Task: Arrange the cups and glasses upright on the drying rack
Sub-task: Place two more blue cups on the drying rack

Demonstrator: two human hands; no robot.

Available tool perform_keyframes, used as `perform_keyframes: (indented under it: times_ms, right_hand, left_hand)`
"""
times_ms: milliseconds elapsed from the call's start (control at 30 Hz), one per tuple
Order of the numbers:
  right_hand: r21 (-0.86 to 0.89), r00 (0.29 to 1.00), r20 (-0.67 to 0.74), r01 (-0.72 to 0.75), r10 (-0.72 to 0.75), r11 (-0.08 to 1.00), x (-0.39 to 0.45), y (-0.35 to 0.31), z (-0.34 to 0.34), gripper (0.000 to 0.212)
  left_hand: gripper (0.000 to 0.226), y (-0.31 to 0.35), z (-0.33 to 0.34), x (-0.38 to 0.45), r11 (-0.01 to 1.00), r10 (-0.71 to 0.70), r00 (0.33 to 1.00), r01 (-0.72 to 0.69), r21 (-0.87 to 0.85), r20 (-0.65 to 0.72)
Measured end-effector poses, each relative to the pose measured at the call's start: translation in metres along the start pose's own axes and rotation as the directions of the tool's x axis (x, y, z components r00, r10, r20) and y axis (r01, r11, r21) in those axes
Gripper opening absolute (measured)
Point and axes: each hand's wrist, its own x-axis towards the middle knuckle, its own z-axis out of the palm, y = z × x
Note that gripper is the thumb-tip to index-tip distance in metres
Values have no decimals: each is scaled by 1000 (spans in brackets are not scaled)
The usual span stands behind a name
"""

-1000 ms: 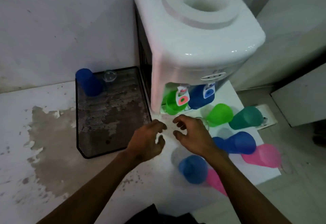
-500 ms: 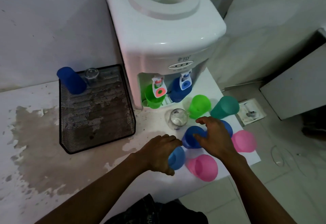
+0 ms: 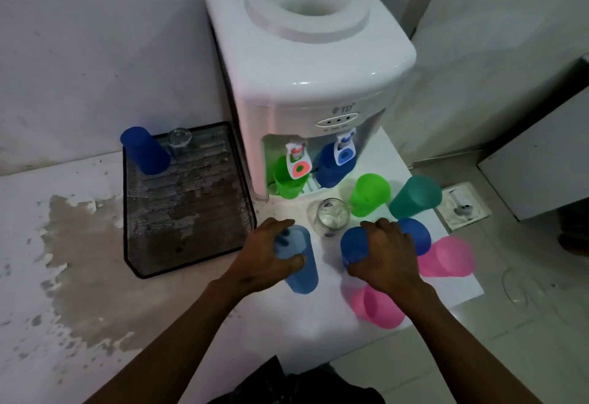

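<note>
Left hand (image 3: 267,258) is wrapped around the upper part of a pale blue translucent plastic cup (image 3: 299,263), fingers curled closed on its wall, thumb across the front; cup is upright or nearly so, at the counter's front just right of the black wire-mesh drying rack (image 3: 188,199). Right hand (image 3: 387,255) is closed over a dark blue plastic cup (image 3: 353,246), fingers draped across its top and side; cannot tell whether this cup is clear of the white counter (image 3: 95,324). A clear glass jar (image 3: 331,217) stands between and just behind the two hands. The rack holds a tall dark blue plastic tumbler (image 3: 143,150) and a small clear glass (image 3: 179,141), both in its far left corner; the rest of the mesh is free. Judgement for the step: lift each cup straight up to clear its neighbours, carry left, and set them down next to the two already there, filling from the back. Keep the right wrist high; a pink plastic cup (image 3: 379,306) lies on its side just under that forearm and could be knocked off the edge. Versus half a second ago: the left hand has shifted its hold higher on the pale cup, which now stands more upright, and the right hand has closed fully over the dark blue cup it was only reaching.
</note>
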Motion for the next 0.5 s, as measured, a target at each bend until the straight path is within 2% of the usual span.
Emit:
perform_keyframes:
  times_ms: [100, 167, 267, 333, 367, 433, 500]
  right_hand:
    - [238, 999, -40, 22, -13, 971, -6, -16, -9, 61]
    - [361, 999, -50, 31, -14, 932, -8, -35, -17, 63]
    - [469, 995, -84, 82, -47, 879, -9, -67, -26, 79]
    - [531, 992, -100, 115, -73, 839, -4, -93, -27, 86]
    - [559, 992, -101, 122, -79, 820, -1, -105, -26, 87]
    - [628, 990, -115, 138, -83, 766, 7, -132, -23, 88]
    - [703, 989, -133, 139, -63, 697, 15, -157, -21, 89]
  left_hand:
    - [67, -3, -13, -1, 993, -75, 993, 66, -102, -96]
    - [63, -8, -24, -2, 964, -160, 978, 126, -233, -137]
    - [38, -14, -42, -4, 846, -298, 933, 161, -508, -201]
    - [14, -20, -60, -2, 757, -403, 877, 158, -634, -263]
    - [13, -24, -67, 0, 698, -467, 841, 161, -698, -273]
    - [35, -34, -85, 4, 506, -600, 770, 155, -849, -217]
    - [69, -43, -104, 8, 281, -673, 733, 124, -952, -104]
